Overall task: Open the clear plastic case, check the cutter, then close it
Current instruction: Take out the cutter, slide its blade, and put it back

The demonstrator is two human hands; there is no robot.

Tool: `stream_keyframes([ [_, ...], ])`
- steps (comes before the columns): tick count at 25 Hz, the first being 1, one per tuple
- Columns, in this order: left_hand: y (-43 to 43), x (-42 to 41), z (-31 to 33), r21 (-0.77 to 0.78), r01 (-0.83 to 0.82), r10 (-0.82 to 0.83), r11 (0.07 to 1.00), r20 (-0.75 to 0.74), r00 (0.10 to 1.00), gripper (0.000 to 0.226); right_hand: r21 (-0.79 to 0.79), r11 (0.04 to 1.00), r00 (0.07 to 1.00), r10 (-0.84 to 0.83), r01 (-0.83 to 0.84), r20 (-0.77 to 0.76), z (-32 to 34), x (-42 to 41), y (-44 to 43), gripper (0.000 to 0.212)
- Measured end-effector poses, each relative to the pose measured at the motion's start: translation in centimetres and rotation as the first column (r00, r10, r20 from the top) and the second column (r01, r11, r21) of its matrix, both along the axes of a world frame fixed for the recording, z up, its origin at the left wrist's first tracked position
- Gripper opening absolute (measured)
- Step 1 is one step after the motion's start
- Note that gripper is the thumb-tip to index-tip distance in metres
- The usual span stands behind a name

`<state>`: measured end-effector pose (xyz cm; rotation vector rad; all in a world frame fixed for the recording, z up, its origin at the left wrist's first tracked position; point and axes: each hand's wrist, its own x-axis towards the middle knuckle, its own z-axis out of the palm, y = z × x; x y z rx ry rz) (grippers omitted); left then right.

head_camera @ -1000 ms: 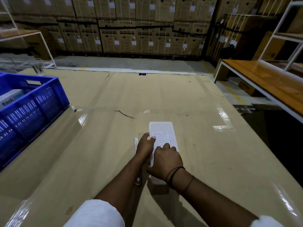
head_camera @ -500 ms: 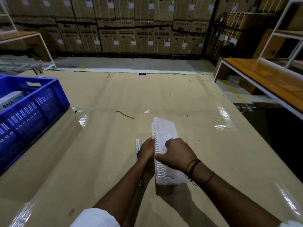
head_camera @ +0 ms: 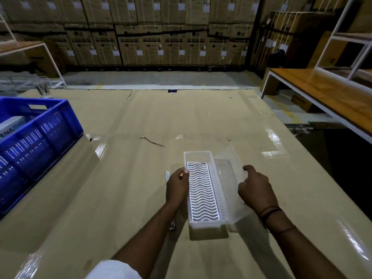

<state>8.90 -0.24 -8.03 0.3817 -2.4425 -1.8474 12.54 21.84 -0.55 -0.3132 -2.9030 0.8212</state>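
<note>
The clear plastic case (head_camera: 205,223) lies open on the cardboard-covered table in front of me. Inside it sits the white cutter (head_camera: 202,193) with wavy blades, facing up. The case's transparent lid (head_camera: 229,172) is swung out to the right and lies nearly flat. My left hand (head_camera: 177,185) grips the case's left rim with thumb and fingers. My right hand (head_camera: 254,189) rests on the lid's right edge, fingers curled over it.
A blue slotted crate (head_camera: 40,133) with a white box inside stands at the left. A thin white object (head_camera: 167,176) lies just left of my left hand. A wooden bench (head_camera: 326,97) stands to the right, and stacked cartons line the back wall.
The case went from closed and flat, to tilted on its edge, to lying open. My right hand swung the lid over to the right, which uncovered the cutter.
</note>
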Motion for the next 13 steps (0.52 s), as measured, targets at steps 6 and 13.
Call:
stream_keyframes([
  [6,0.0,0.1,0.1,-0.021,0.002,-0.002,1.0,-0.009,1.0,0.037,0.07,0.997,0.983,-0.034,0.021,0.183,-3.8,0.6,1.6,0.055],
  [13,0.0,0.4,0.5,-0.012,-0.002,0.002,1.0,0.004,1.0,0.038,0.241,0.97,0.978,-0.017,-0.034,0.207,-4.2,0.1,0.9,0.038],
])
